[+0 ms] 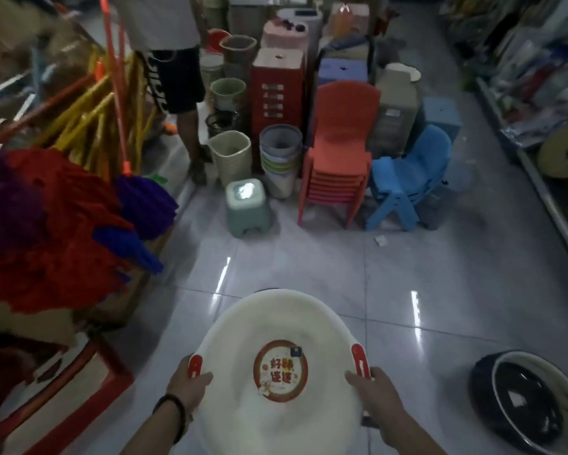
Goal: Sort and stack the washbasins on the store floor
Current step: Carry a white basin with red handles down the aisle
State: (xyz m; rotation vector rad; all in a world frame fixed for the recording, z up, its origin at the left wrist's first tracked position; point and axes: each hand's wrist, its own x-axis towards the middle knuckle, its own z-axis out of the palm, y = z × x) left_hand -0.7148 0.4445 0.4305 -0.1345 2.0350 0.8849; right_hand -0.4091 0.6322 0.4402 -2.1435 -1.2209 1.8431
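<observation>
A white washbasin (269, 326) with red handles and a round red label in its bottom is held up over the tiled floor, low in the centre of the view. My left hand (190, 385) grips its left rim beside the red handle. On the opposite rim, my right hand (374, 395) grips beside the other red handle. A dark edge peeks out behind the basin's far rim. At the lower right a dark washbasin (522, 408) with a white one nested around it lies tilted on the floor.
Red and purple mop heads (56, 224) and yellow handles crowd the left. Ahead stand a green stool (248, 208), stacked buckets (281, 159), red chairs (338, 159) and blue chairs (404, 178). A person's legs (187, 103) stand at the back left. Shelves (538, 93) line the right.
</observation>
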